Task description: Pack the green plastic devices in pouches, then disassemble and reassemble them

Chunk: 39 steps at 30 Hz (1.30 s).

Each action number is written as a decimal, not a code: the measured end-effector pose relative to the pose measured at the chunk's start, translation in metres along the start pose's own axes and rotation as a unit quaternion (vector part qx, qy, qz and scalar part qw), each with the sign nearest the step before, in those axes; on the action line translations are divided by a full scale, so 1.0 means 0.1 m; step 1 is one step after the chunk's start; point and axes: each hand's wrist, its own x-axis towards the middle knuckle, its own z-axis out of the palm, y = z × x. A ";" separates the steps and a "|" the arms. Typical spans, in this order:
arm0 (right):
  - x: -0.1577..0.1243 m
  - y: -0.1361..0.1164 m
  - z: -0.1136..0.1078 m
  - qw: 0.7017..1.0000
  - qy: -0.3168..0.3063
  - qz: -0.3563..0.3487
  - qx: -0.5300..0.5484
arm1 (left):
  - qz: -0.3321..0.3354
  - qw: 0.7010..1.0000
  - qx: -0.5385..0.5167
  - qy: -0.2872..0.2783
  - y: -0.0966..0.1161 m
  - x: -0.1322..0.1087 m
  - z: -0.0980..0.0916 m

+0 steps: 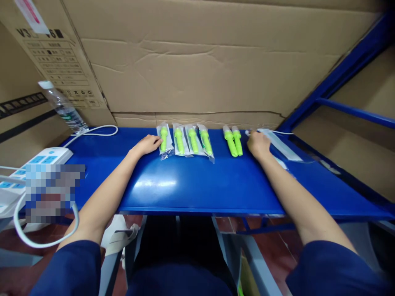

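My left hand (148,144) rests on the blue table with its fingers stretched out, the tips touching the leftmost clear packet (163,142). Inside that packet is a bright green, handle-shaped piece with a pale end. More packets of the same kind, such as the one (206,142) at the right end, lie in a row beside it. Two green pieces without bags (233,142) lie side by side, left of my right hand (258,144). The fingers of my right hand are curled down on a clear plastic bag (262,127); its fingertips are partly hidden.
A flat white and pale-blue packet (284,146) lies right of my right hand. On the left are a white power strip (52,157), a white cable (105,130) and a leaning water bottle (66,109). Cardboard (200,78) walls the back; a blue metal frame (339,74) rises at right.
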 end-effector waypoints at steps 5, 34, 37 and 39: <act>-0.15 0.07 -0.26 0.988 0.117 -0.022 0.099 | -0.049 0.998 0.024 0.019 0.06 -0.05 -0.02; -0.38 -0.87 -0.43 0.932 0.095 -0.320 0.141 | -0.159 0.967 -0.006 0.201 0.07 -0.08 -0.12; -0.21 -0.49 -0.25 0.963 0.079 -0.231 0.113 | -0.058 0.969 -0.024 0.240 0.34 -0.11 -0.14; -0.18 -0.35 -0.06 0.976 0.042 -0.189 0.098 | 0.036 0.977 -0.027 0.209 0.56 -0.13 -0.11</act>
